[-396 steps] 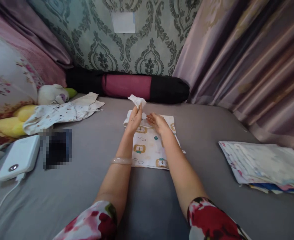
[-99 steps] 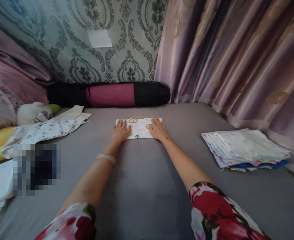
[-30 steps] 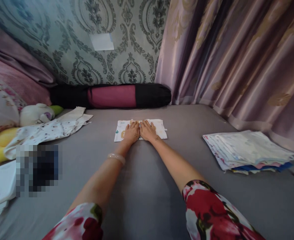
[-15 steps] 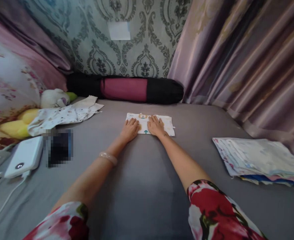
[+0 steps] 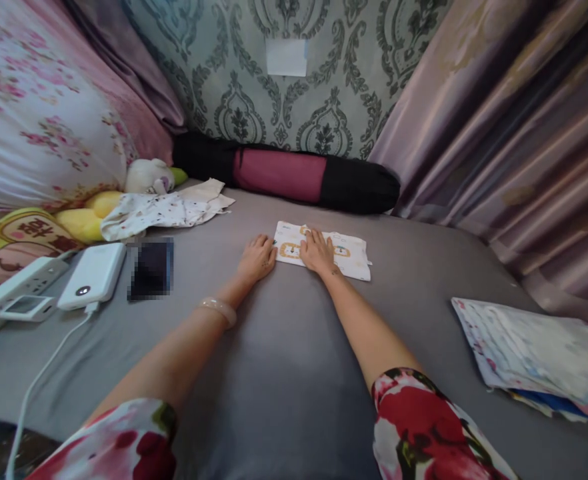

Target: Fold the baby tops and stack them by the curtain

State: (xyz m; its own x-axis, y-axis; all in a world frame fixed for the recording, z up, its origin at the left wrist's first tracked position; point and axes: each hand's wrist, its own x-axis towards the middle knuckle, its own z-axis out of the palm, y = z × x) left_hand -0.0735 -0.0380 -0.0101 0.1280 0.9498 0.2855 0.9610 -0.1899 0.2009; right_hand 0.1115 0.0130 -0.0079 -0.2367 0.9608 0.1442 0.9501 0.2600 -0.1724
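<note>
A folded white cloth (image 5: 355,261) printed with orange and small green figures lies flat on the grey bed sheet. On its middle-left part rests my right hand (image 5: 318,252), palm down, fingers stretched out and holding nothing; it covers some of the print. My left hand (image 5: 258,259), also flat with fingers extended, lies on the sheet at the cloth's left edge. Its fingertips are close to that edge, and I cannot tell whether they touch it. A pale bangle circles my left forearm.
To the right is a stack of folded cloths (image 5: 539,353). On the left lie a white power bank (image 5: 94,277) with a cable, a power strip (image 5: 17,293), a blurred dark object (image 5: 151,270), a spotted garment (image 5: 159,212) and plush toys. A black and maroon long bag (image 5: 279,175) lines the wall.
The view has turned left. My left hand has slid off the cloth to its left edge, and my right hand sits further left on it. Different printed figures show on the cloth.
</note>
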